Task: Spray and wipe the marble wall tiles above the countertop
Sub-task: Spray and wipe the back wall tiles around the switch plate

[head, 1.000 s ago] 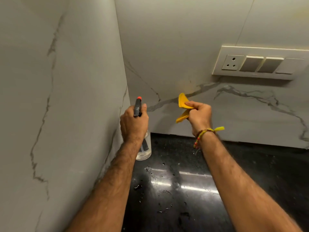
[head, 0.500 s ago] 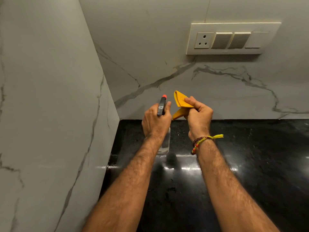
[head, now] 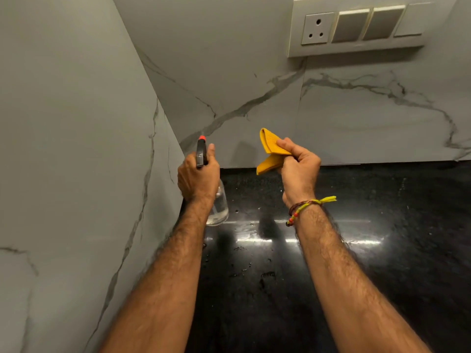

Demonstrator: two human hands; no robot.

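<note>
My left hand [head: 198, 179] grips a clear spray bottle [head: 219, 207] with a black head and orange nozzle tip, aimed at the back marble wall [head: 229, 72] near the corner. A folded yellow cloth [head: 270, 151] is bunched in my right hand [head: 299, 169], which is held just off the wall, a little to the right of the bottle. The white tiles carry grey veins. Both hands hover above the black countertop [head: 382, 238].
A marble side wall [head: 76, 149] closes the space on the left. A cream switch panel [head: 356, 29] with a socket and rocker switches sits high on the back wall at the right. Water drops and light reflections lie on the glossy counter.
The view has shifted, so the corner and switch panel sit differently in frame. My hands have drawn slightly apart, the bottle nearer the corner. Both still hold the bottle and cloth.
</note>
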